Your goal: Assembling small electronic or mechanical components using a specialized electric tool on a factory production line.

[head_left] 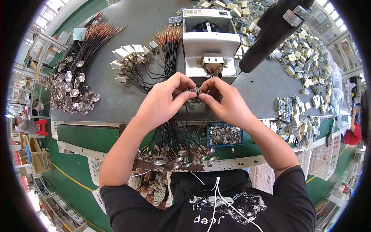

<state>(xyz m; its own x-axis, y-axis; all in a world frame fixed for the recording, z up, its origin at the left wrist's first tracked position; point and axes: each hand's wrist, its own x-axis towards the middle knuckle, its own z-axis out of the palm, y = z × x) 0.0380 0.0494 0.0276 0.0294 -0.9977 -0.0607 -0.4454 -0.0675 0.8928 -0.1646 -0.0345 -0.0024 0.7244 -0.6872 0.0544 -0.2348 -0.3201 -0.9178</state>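
One screwdriver [266, 38]; left hand [163, 99], right hand [228, 102], both pinching springs [194, 90] too bunched to count.

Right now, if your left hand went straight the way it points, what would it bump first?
Probably the right hand, just past the small metal coil being pinched; depth is unclear.

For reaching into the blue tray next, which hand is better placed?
Probably the right hand: it appears nearer the blue tray, while the left hand is farther left. Both hands' fingers meet at a small spring.
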